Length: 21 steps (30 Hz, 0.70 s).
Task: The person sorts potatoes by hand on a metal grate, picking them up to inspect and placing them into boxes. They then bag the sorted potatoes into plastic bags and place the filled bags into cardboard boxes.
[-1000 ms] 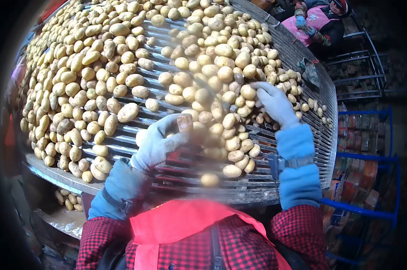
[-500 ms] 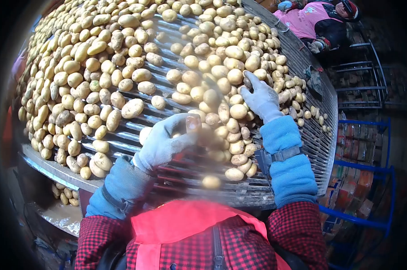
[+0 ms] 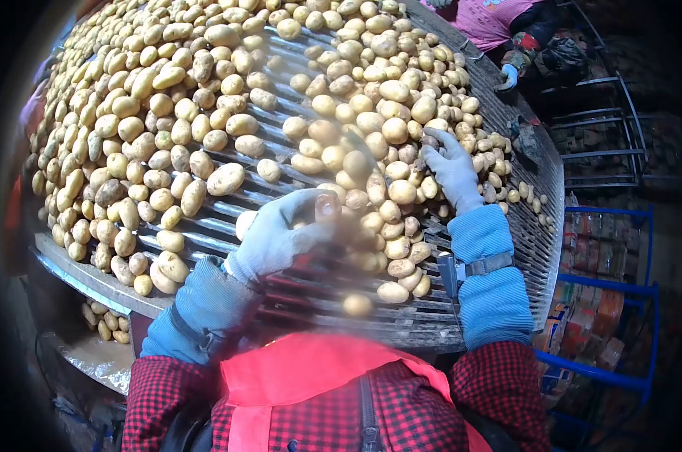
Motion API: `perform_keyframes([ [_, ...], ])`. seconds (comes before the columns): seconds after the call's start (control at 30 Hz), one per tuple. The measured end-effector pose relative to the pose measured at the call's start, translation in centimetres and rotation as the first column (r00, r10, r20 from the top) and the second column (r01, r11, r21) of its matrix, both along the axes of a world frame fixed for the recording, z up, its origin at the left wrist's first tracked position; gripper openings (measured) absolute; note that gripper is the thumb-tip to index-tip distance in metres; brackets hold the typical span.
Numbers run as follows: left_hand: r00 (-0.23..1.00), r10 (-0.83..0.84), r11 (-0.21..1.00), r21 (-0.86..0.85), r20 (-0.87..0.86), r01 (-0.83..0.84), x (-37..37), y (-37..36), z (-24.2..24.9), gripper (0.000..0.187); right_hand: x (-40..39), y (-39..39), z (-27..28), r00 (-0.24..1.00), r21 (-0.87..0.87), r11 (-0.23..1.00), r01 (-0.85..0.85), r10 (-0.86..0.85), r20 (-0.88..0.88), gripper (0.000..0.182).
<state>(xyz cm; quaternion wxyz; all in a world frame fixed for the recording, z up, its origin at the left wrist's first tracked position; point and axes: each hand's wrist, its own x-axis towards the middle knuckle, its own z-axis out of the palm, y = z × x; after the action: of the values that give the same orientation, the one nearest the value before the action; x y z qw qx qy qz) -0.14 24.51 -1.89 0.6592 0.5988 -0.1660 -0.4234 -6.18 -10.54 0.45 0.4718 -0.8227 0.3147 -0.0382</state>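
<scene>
My left hand [image 3: 281, 230], in a pale grey glove, hovers over the slatted metal surface [image 3: 228, 218]. Its fingers and thumb close round a brownish potato [image 3: 327, 207], partly smeared by a blurred patch in the picture. To the right, my right hand [image 3: 454, 167], gloved alike, reaches into the heap of potatoes [image 3: 394, 132]. Its thumb and fingers pinch a small dark potato [image 3: 430, 143]. Between my hands lie several yellow potatoes, and a single one [image 3: 357, 305] rests nearer to me on the slats.
A wide mass of potatoes [image 3: 130, 151] covers the left side. Across the far right edge is a person in pink [image 3: 484, 22], with a gloved hand [image 3: 509, 77] by the rim. Blue metal frames [image 3: 605, 282] with stacked bags stand at right. More potatoes [image 3: 106, 322] lie below left.
My right hand has drawn slightly right and towards me with the small dark potato. My left hand has barely moved. The other person has shifted, a hand now by the rim.
</scene>
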Motion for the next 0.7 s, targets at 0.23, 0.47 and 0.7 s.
perform_keyframes([
  [0.23, 0.998, 0.062, 0.995, -0.085, 0.029, -0.059, -0.3, 0.0, -0.5, 0.043, -1.1, 5.7, 1.9, 0.892, 0.519, 0.851, -0.079, -0.171, 0.418, 0.027],
  [0.47, 0.935, 0.196, 0.980, -0.079, 0.295, -0.181, -0.6, -0.4, -3.4, 0.043, -0.7, 15.8, 1.2, 0.904, 0.717, 0.622, -0.316, -0.034, 0.427, 0.043],
  [0.7, 0.886, 0.215, 0.966, 0.041, 0.411, -0.254, -0.4, 0.0, -1.1, 0.057, -2.0, 16.6, -0.8, 0.787, 0.159, 0.819, -0.552, 0.448, 0.425, 0.050],
])
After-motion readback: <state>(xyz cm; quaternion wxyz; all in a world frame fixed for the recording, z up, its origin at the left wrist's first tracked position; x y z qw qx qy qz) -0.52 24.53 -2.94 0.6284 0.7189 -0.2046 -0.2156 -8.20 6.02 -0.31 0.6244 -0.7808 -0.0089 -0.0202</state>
